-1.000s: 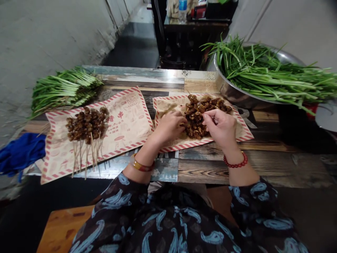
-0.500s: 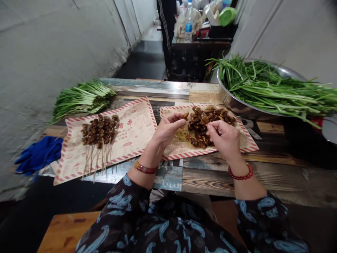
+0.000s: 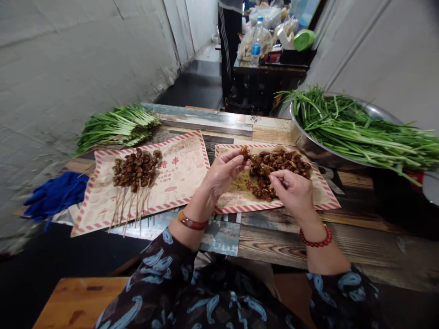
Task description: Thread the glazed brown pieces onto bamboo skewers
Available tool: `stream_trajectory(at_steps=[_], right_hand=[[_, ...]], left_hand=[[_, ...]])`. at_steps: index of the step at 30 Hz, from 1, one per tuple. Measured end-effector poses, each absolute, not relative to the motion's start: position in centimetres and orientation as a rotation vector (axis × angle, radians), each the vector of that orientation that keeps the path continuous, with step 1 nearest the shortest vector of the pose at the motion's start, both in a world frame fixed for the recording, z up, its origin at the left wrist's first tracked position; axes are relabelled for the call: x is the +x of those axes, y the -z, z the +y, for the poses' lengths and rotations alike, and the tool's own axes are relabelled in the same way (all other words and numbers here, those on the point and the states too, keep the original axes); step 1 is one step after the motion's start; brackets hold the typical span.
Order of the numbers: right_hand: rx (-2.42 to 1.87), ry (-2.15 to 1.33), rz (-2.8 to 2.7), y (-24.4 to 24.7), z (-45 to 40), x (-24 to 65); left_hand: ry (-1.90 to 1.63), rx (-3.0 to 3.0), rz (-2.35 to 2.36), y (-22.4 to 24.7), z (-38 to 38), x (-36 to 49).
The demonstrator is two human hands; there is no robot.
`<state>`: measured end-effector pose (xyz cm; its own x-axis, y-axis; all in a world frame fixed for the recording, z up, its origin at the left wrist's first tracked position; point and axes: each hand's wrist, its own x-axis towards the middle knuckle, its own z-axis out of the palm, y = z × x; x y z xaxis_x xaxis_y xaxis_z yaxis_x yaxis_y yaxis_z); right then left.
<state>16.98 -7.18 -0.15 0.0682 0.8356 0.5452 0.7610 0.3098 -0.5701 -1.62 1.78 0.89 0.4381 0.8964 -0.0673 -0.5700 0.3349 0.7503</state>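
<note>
While the left hand [image 3: 222, 172] pinches a glossy brown pupa [image 3: 244, 152] between thumb and fingertips, the right hand [image 3: 295, 189] is held just beside it, thumb and forefinger pressed together; whether a thin skewer lies between them, I cannot tell. The pinched pupa is raised near the upper left edge of a loose pile of pupae [image 3: 279, 162], which covers much of the right-hand sheet of red-striped paper [image 3: 325, 199]. On the left-hand sheet of striped paper [image 3: 188, 183], skewered pupae [image 3: 137, 168] lie side by side, their bare wooden sticks [image 3: 132, 201] pointing toward the person. Beyond that sheet rests a bundle of cut green stalks [image 3: 118, 124], and a blue glove [image 3: 56, 194] lies to its left. At the far right, a metal bowl [image 3: 310, 144] holds long green stalks [image 3: 353, 123] that spill over its rim. Everything sits on a wood-patterned table [image 3: 270, 242]. Farther back, a plastic bottle [image 3: 256, 43] stands on another table, near a person's striped trousers [image 3: 229, 45].
</note>
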Motion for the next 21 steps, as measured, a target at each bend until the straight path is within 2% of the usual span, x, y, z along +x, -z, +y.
stream_trajectory(at_steps=[11,21], right_hand=[[-1.515,-0.116,-1.656,0.39,-7.06,17.22],[-1.479,-0.135,-1.681,0.56,-7.01,16.99]], left_hand=[[-1.051,1.032,0.554,-0.83,1.65,-1.66],[-1.073,0.858,0.562,-1.08,1.96,-2.07]])
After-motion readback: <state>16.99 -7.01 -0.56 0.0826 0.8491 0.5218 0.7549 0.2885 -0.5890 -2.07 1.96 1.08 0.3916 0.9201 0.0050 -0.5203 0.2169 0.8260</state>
